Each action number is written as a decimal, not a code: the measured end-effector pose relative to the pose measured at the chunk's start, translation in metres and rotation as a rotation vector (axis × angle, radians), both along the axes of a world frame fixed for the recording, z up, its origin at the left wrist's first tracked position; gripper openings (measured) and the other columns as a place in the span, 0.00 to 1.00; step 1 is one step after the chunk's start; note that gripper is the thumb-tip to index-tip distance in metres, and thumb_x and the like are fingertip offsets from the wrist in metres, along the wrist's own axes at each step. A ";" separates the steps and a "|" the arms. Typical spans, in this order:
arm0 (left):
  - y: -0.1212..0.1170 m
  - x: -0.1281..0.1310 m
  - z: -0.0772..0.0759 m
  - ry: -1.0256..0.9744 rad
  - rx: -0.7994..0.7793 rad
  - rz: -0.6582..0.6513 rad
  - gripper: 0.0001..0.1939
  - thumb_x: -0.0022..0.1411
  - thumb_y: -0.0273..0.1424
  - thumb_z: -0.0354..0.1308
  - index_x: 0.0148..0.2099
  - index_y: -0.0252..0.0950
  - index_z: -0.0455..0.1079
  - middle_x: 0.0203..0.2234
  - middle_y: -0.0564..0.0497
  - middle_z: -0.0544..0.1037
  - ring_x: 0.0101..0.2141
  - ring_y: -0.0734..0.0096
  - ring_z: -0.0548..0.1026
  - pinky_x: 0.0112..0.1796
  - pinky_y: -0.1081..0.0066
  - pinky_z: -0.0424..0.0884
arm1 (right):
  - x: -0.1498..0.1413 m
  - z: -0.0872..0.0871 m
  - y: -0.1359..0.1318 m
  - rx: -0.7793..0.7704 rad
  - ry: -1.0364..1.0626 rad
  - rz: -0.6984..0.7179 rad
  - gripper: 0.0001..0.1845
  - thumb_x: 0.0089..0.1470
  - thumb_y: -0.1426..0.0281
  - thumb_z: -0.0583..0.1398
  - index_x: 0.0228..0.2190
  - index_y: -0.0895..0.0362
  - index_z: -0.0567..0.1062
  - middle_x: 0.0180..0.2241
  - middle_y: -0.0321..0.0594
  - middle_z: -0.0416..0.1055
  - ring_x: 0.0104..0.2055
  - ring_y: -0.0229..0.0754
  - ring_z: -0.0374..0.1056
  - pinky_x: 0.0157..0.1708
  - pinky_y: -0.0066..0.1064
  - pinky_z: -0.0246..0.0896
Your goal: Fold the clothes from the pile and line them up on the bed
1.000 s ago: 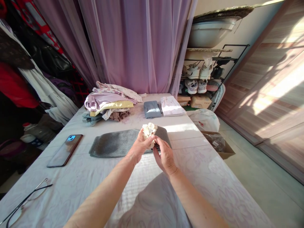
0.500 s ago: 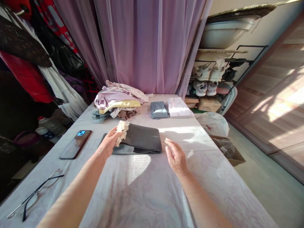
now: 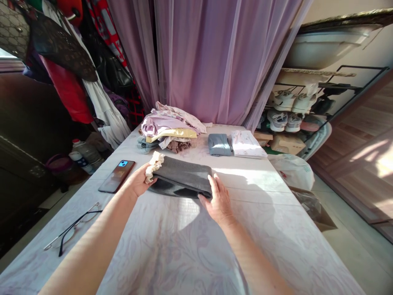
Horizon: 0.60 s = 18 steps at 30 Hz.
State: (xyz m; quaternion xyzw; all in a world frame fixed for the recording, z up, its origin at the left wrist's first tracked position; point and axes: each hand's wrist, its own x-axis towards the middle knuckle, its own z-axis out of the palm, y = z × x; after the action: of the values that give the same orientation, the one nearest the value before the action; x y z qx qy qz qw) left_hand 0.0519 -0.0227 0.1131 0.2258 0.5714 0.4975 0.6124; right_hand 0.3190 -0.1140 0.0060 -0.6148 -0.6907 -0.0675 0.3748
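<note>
A folded dark grey garment [image 3: 184, 174] with a cream ruffled elastic band [image 3: 154, 164] at its left end lies in front of me. My left hand [image 3: 141, 178] is closed on that ruffled end, with the thumb toward me. At the opposite end, my right hand [image 3: 218, 197] holds the folded edge between thumb and fingers. The layers gape slightly along the near side. Beyond it stand a neat grey-blue folded cloth [image 3: 219, 145] and a white patterned folded cloth [image 3: 248, 144], side by side.
A loose heap of clothes [image 3: 172, 127] sits at the back left of the covered table [image 3: 184, 254]. A phone [image 3: 117, 177] and eyeglasses [image 3: 73, 229] lie at the left. A purple curtain [image 3: 202, 61] hangs behind; a shoe rack [image 3: 331, 84] stands at the right.
My right hand has moved left and taken hold of the garment's right end. My left hand still grips the ruffled end. The whole view has shifted somewhat to the left.
</note>
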 end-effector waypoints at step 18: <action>0.002 0.059 0.022 -0.046 0.239 -0.105 0.30 0.56 0.32 0.64 0.60 0.47 0.65 0.37 0.54 0.81 0.28 0.76 0.76 0.26 0.77 0.73 | 0.020 -0.017 -0.007 -0.126 0.020 -0.193 0.40 0.49 0.75 0.54 0.64 0.48 0.57 0.56 0.50 0.69 0.52 0.57 0.69 0.49 0.49 0.61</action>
State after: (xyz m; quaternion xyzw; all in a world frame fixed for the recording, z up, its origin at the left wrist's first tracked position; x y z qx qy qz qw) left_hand 0.1106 -0.0210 0.1347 0.3151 0.4812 0.5344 0.6193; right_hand 0.3391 -0.1206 -0.0114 -0.7015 -0.6273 -0.0538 0.3340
